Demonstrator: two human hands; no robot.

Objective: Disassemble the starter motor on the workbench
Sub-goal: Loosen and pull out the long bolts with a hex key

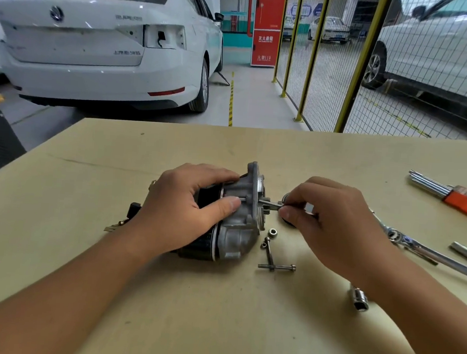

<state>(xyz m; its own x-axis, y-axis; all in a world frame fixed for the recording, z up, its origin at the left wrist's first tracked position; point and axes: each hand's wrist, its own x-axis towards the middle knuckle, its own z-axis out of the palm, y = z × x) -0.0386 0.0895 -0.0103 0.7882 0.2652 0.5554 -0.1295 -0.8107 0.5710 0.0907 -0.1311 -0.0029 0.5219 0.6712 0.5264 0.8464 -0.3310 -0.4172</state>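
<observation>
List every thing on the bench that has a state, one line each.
Starter motor: on its side, left hand holds it.
Long bolt: partly out of the housing, pinched by right hand.
Two bolts: removed, lying crossed on the bench.
Nut: off, loose.
Socket: detached, lying loose.
Hex keys: in their holder.

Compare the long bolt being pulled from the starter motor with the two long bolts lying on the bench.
The bolt in the grey and black starter motor is pinched by the right hand and partly inside the housing; the two loose steel bolts lie free on the tan workbench. It points sideways off the bench; they lie crossed. The left hand steadies the motor. All look like slim silver bolts.
</observation>
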